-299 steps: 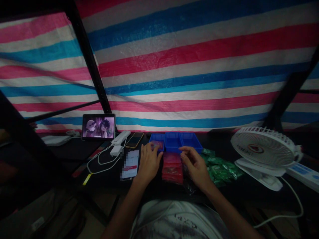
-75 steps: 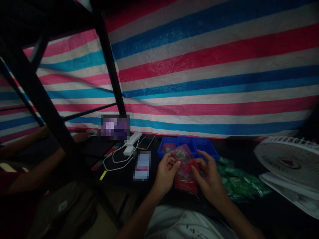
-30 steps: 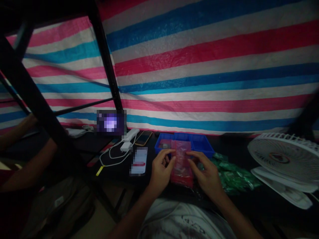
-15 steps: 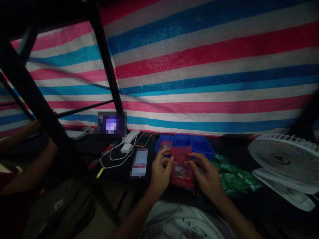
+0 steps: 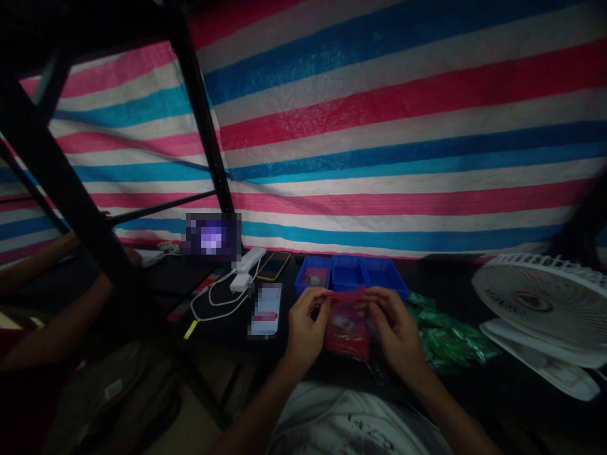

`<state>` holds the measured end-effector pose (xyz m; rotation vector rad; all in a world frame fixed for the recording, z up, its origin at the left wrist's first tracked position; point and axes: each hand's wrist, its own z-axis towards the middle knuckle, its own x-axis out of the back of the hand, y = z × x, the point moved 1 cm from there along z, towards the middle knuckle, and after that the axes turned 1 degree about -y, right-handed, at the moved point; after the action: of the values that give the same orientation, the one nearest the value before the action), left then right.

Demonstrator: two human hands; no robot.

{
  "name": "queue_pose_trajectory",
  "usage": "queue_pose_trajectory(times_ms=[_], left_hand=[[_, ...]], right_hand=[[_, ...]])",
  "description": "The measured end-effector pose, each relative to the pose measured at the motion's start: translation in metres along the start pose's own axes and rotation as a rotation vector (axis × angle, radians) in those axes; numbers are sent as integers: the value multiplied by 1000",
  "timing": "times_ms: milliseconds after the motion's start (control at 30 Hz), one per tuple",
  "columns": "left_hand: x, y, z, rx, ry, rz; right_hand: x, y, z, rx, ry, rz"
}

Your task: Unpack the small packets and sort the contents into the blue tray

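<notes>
A small red, partly see-through plastic bag (image 5: 345,325) is stretched between my two hands above the table's front edge. My left hand (image 5: 307,319) pinches its upper left corner, and my right hand (image 5: 392,322) grips the upper right corner. The bag's top edge looks folded over. Something pale sits inside it, too dim to name. Just beyond my hands stand blue plastic trays (image 5: 348,272) side by side; the left one holds a reddish packet (image 5: 315,277). To the right of my right hand lies a pile of green plastic bags (image 5: 450,338).
A white fan (image 5: 540,303) stands at the right. Left of my hands are a lit phone (image 5: 265,309), a darker phone (image 5: 274,266), and a power strip (image 5: 249,258) with white cables. A black metal post (image 5: 203,114) rises at left, with another person's arm (image 5: 61,316) behind the frame.
The bag's upper edge stood up before and is now folded down between my fingers. My right hand has closed in on its corner. The other person's arm has shifted slightly right.
</notes>
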<state>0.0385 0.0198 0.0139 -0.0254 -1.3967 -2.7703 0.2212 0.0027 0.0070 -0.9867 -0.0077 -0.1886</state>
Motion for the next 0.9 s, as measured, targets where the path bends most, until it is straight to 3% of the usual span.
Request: queue_pose_trajectory(times_ms=[333,600,900], left_hand=[[0,2,0,-12,-10,-15],[1,2,0,-6,6,-15],[2,4,0,-62,-12,1]], right_hand=[[2,0,2,-29,1,20],[5,1,5,86,-18,-250],[4,-3,4,13,-61,-171]])
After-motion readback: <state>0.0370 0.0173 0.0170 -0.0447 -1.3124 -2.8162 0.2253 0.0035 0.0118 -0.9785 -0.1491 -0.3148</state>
